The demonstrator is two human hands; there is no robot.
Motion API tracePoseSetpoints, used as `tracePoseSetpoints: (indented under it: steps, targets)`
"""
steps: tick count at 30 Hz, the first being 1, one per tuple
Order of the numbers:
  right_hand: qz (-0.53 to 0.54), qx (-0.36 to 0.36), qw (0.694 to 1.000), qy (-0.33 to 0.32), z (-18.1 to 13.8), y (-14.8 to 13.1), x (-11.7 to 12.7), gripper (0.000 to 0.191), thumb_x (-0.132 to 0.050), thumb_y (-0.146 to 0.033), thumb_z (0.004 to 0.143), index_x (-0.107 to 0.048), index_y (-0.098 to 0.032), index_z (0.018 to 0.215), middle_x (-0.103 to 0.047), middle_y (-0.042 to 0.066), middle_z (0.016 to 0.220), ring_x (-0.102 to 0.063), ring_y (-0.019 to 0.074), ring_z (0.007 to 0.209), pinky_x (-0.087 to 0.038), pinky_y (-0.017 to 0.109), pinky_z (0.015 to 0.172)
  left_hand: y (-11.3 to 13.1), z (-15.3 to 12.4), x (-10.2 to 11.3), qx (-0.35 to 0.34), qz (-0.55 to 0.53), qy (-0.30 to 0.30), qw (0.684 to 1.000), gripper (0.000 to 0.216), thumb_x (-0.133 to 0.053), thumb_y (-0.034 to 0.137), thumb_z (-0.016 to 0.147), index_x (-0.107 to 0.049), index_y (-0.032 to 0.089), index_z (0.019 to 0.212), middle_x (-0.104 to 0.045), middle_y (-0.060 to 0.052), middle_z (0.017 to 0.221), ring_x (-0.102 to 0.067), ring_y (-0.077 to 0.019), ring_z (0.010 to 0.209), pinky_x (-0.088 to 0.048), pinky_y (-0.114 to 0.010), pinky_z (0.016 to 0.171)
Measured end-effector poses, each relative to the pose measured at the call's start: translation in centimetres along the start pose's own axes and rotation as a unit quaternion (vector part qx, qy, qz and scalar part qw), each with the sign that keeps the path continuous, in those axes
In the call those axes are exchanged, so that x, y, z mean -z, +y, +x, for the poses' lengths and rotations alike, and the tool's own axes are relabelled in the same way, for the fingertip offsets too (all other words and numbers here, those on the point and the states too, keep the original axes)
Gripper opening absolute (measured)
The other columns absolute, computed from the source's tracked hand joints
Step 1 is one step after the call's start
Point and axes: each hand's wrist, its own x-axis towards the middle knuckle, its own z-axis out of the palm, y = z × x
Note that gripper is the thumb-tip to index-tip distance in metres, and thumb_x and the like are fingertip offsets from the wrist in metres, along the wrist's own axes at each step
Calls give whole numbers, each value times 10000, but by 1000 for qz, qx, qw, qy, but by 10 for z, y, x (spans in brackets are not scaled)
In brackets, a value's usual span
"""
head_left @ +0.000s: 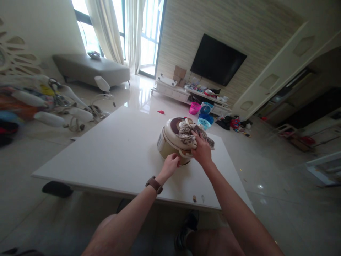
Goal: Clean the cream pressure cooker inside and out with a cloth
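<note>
A rice cooker (167,133) with a cream lid, a dark brown top panel and an olive body stands upright on the white table (106,149). My right hand (201,147) is closed on a brown-and-cream patterned cloth (188,133), pressed against the right side of the lid. Part of the lid is hidden beneath the cloth. My left hand (172,164), with a brown watch at the wrist, is closed at the lower front of the cooker. Its fingertips are turned away, so what they hold, if anything, is hidden.
Two small objects (198,198) lie by the table's near edge. Beyond the table are a pink basket (195,107), a light-blue basket (204,123) and a cluttered TV stand (173,93). A lamp-like fixture with white shades (80,114) is at left.
</note>
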Motion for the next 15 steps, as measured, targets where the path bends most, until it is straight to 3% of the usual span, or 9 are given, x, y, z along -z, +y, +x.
tracePoseSetpoints:
  steps: [2, 4, 6, 9, 12, 15]
  targets:
    - [10, -34, 999, 6, 5, 28, 0, 721, -577, -150, 857, -527, -228, 1572, -562, 109, 1605, -542, 341, 1462, -482, 472, 1168, 1, -2, 2, 7, -7, -1, 1000, 115, -567, 273, 763, -627, 181, 729, -631, -14, 628, -567, -136, 557, -452, -257, 561]
    - [16, -136, 990, 19, 13, 53, 2, 597, -561, -217, 910, -603, -169, 1503, -689, 174, 1441, -679, 361, 1276, -555, 452, 1041, 3, -4, 5, 7, -11, -3, 1000, 115, -576, 272, 762, -634, 178, 731, -644, -21, 632, -577, -136, 558, -461, -253, 564]
    - [23, -183, 983, 15, 17, 61, 2, 516, -553, -276, 944, -664, -149, 1432, -757, 195, 1303, -727, 368, 1164, -575, 449, 976, 5, -4, 8, 0, -17, 3, 1000, 111, -583, 269, 754, -638, 177, 728, -644, -23, 630, -583, -136, 554, -461, -249, 560]
    - [18, -127, 992, 12, 8, 39, 0, 544, -589, -229, 902, -665, -173, 1438, -713, 171, 1405, -669, 378, 1300, -552, 463, 1052, 10, 0, 12, -10, -29, 31, 999, 97, -587, 259, 733, -638, 178, 726, -640, -19, 625, -587, -137, 542, -456, -247, 548]
    - [2, -26, 1000, 3, -14, 10, -2, 703, -597, -134, 830, -596, -245, 1524, -545, 89, 1619, -473, 386, 1522, -446, 537, 1205, 15, 5, 18, -2, -47, 51, 998, 88, -596, 256, 713, -637, 181, 734, -633, -11, 613, -590, -142, 539, -459, -247, 543]
    - [38, -2, 999, 4, -22, 11, -2, 697, -578, -111, 833, -612, -280, 1509, -550, 50, 1618, -450, 339, 1548, -401, 534, 1255, 18, 7, 22, 22, -71, 58, 996, 115, -593, 253, 699, -648, 180, 769, -642, -11, 621, -599, -145, 537, -468, -250, 546]
